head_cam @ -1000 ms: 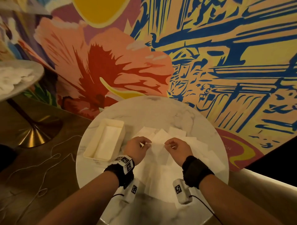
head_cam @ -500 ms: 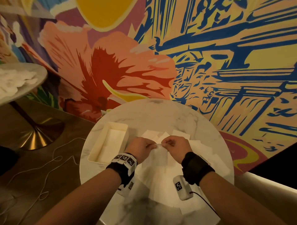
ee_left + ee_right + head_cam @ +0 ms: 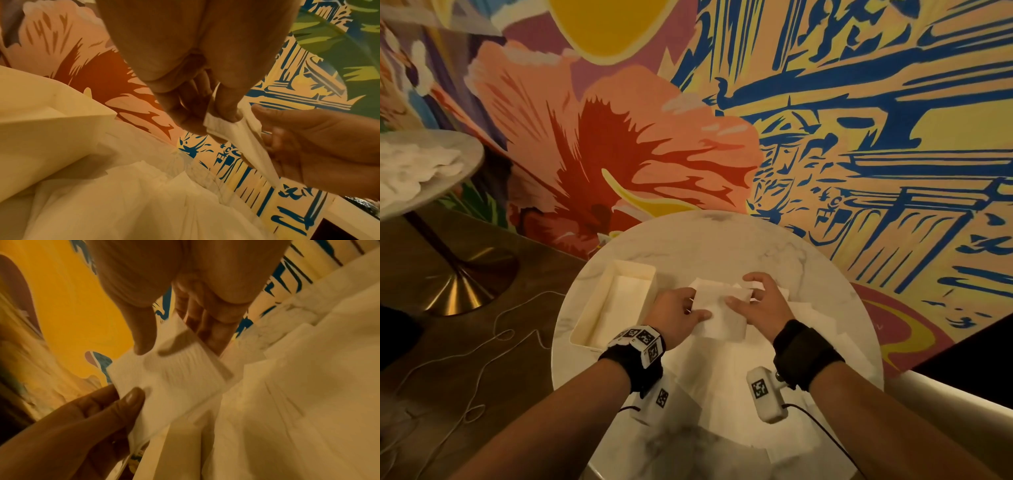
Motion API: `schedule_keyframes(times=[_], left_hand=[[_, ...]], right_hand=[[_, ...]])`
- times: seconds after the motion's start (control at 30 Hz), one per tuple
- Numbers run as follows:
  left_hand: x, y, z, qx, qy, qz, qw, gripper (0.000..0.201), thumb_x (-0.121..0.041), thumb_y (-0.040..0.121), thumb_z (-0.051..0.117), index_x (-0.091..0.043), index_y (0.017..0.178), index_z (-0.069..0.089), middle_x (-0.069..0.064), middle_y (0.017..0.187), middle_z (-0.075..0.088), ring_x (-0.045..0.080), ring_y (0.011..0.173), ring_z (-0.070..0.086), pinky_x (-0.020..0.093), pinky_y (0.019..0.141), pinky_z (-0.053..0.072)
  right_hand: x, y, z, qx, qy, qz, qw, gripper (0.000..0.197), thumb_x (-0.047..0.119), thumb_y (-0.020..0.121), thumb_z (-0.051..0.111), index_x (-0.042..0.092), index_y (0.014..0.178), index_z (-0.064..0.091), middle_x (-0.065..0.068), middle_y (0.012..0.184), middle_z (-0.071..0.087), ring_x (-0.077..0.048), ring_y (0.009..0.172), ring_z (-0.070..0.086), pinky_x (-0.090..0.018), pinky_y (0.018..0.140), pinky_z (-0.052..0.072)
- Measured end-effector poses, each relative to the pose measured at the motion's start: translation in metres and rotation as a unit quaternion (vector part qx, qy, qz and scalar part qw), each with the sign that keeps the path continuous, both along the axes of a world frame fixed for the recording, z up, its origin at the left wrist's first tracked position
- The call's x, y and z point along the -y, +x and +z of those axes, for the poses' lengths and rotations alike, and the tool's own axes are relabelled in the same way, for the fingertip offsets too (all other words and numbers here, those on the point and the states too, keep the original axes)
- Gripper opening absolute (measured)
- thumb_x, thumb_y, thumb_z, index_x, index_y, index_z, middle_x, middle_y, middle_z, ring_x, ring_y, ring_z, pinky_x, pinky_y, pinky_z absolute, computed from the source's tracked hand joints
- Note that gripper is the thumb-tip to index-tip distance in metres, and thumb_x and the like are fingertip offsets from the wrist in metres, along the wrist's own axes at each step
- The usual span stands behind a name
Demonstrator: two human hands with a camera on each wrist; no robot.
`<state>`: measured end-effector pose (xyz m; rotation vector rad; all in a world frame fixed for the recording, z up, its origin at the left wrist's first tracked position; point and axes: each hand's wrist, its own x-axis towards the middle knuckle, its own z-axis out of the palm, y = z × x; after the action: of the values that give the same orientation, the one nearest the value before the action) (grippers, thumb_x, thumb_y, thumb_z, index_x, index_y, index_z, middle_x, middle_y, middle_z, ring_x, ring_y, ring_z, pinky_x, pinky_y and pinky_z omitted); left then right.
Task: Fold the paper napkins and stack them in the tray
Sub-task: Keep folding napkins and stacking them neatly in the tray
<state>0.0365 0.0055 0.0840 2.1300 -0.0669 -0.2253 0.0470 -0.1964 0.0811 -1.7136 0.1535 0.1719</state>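
Observation:
A folded white napkin (image 3: 722, 310) is held just above the table between both hands. My left hand (image 3: 697, 306) pinches its left edge between thumb and fingers; the left wrist view shows that pinch (image 3: 209, 120) on the napkin (image 3: 242, 134). My right hand (image 3: 743, 294) holds the right edge, thumb on top and fingers behind. In the right wrist view the right hand (image 3: 179, 347) brackets the napkin (image 3: 170, 378). The cream tray (image 3: 585, 315) sits left of my hands with a flat napkin inside. Several loose napkins (image 3: 722, 370) lie beneath.
The round marble table (image 3: 705, 246) stands against a painted mural wall. A second round table (image 3: 431, 192) with white napkins on it is at the far left. A thin cable (image 3: 493, 329) trails on the wooden floor. A white bench edge (image 3: 945, 401) runs at the right.
My hands, which pinched the napkin's top close together, have moved apart and slightly away from me. The napkin now spans between them as a small rectangle.

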Motion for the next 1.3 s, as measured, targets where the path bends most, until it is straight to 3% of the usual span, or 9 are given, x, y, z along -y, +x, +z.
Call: schedule_keyframes(times=[0.07, 0.17, 0.27, 0.4, 0.63, 0.8, 0.97, 1.13, 1.3], left_hand=[[0.001, 0.001, 0.0, -0.005, -0.027, -0.002, 1.0, 0.03, -0.027, 0.084, 0.078, -0.02, 0.112, 0.07, -0.007, 0.089, 0.076, 0.005, 0.079, 0.071, 0.029, 0.076, 0.059], [0.0, 0.003, -0.001, -0.018, -0.045, 0.0, 0.999, 0.035, -0.027, 0.082, 0.079, -0.018, 0.115, 0.069, -0.005, 0.09, 0.077, 0.008, 0.08, 0.072, 0.031, 0.075, 0.059], [-0.004, 0.004, 0.003, -0.022, -0.037, 0.024, 0.999, 0.034, -0.027, 0.084, 0.079, -0.013, 0.112, 0.067, -0.002, 0.085, 0.075, 0.008, 0.072, 0.069, 0.021, 0.063, 0.053], [-0.011, 0.004, 0.007, -0.034, -0.061, 0.045, 0.997, 0.024, -0.019, 0.086, 0.076, -0.012, 0.108, 0.069, -0.001, 0.086, 0.076, 0.014, 0.075, 0.073, 0.031, 0.068, 0.061], [-0.018, 0.003, 0.001, -0.019, -0.058, 0.057, 0.997, 0.035, -0.046, 0.08, 0.071, -0.019, 0.103, 0.068, 0.0, 0.091, 0.075, 0.019, 0.082, 0.071, 0.043, 0.077, 0.06], [-0.02, 0.0, 0.002, -0.037, -0.104, 0.042, 0.993, 0.022, -0.009, 0.09, 0.07, -0.015, 0.112, 0.066, 0.0, 0.092, 0.074, 0.011, 0.067, 0.072, 0.021, 0.061, 0.057], [-0.042, 0.004, -0.006, -0.04, -0.099, 0.091, 0.99, 0.024, -0.01, 0.089, 0.071, -0.012, 0.112, 0.067, 0.002, 0.09, 0.075, 0.016, 0.067, 0.073, 0.024, 0.063, 0.059], [-0.069, 0.008, -0.009, -0.05, -0.068, 0.087, 0.993, 0.023, -0.012, 0.09, 0.071, -0.018, 0.112, 0.065, -0.001, 0.097, 0.072, 0.015, 0.078, 0.071, 0.022, 0.065, 0.059], [-0.099, 0.007, -0.013, -0.04, 0.015, 0.073, 0.996, 0.021, -0.022, 0.09, 0.07, -0.023, 0.111, 0.065, -0.006, 0.096, 0.069, 0.014, 0.083, 0.067, 0.026, 0.07, 0.059]], right_hand=[[-0.007, -0.001, -0.007, -0.008, 0.01, 0.008, 1.0, 0.061, 0.023, 0.071, 0.087, 0.031, 0.12, 0.051, -0.002, 0.112, 0.062, -0.019, 0.102, 0.062, -0.036, 0.087, 0.056], [-0.014, 0.001, -0.016, -0.003, 0.015, 0.001, 1.0, 0.05, 0.019, 0.068, 0.089, 0.029, 0.11, 0.064, -0.001, 0.111, 0.069, -0.019, 0.104, 0.064, -0.037, 0.091, 0.055], [-0.012, 0.008, -0.015, -0.026, 0.019, -0.026, 0.999, 0.027, 0.019, 0.074, 0.085, 0.018, 0.098, 0.073, -0.002, 0.097, 0.076, -0.023, 0.094, 0.071, -0.041, 0.086, 0.058], [-0.006, 0.014, -0.011, -0.05, 0.057, -0.085, 0.993, 0.03, 0.014, 0.082, 0.078, 0.003, 0.107, 0.067, -0.012, 0.098, 0.073, -0.023, 0.084, 0.071, -0.036, 0.073, 0.06], [-0.029, 0.002, -0.013, -0.072, 0.054, 0.017, 0.996, 0.056, 0.018, 0.073, 0.086, 0.02, 0.121, 0.057, -0.008, 0.107, 0.07, -0.029, 0.095, 0.07, -0.041, 0.069, 0.061], [-0.041, 0.004, -0.012, -0.056, 0.039, 0.025, 0.997, 0.029, 0.009, 0.078, 0.08, 0.011, 0.105, 0.069, -0.008, 0.101, 0.074, -0.024, 0.089, 0.072, -0.033, 0.066, 0.06], [-0.04, 0.014, -0.013, -0.075, 0.036, -0.007, 0.997, 0.021, 0.002, 0.081, 0.077, 0.001, 0.099, 0.067, -0.019, 0.092, 0.071, -0.022, 0.066, 0.07, -0.027, 0.061, 0.057], [-0.054, 0.032, 0.001, 0.031, -0.11, 0.066, 0.991, 0.035, 0.022, 0.085, 0.075, 0.03, 0.116, 0.061, 0.011, 0.102, 0.066, -0.01, 0.086, 0.065, -0.018, 0.067, 0.05], [-0.093, 0.058, 0.005, 0.112, -0.259, 0.164, 0.945, 0.007, 0.023, 0.089, 0.07, 0.029, 0.092, 0.071, 0.011, 0.091, 0.069, -0.005, 0.081, 0.06, -0.017, 0.077, 0.045]])
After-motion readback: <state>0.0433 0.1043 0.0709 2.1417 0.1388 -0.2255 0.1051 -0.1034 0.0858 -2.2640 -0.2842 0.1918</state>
